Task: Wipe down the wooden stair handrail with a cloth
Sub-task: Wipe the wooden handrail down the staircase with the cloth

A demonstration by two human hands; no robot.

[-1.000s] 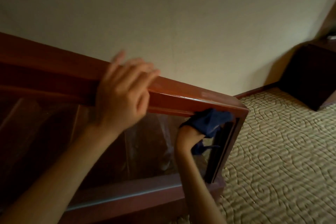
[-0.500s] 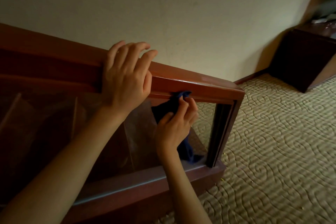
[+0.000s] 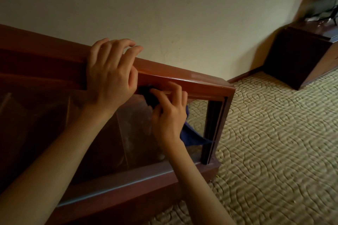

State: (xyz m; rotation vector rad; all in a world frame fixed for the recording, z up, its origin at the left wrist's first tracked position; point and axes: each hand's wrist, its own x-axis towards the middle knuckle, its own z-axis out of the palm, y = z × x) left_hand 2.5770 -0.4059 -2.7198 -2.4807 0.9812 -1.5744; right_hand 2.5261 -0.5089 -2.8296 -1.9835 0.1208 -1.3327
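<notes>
A swirl-patterned carpet (image 3: pixel 274 151) covers the floor; the stair railing's wooden base (image 3: pixel 146 193) and a dark cabinet (image 3: pixel 296 56) stand on it.

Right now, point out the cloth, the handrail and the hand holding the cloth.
cloth (image 3: pixel 191 137): head view, the loose tail hanging below the hand.
handrail (image 3: pixel 182 76): head view, the top face near its end.
right hand (image 3: pixel 170 115): head view, the back of the hand.
</notes>
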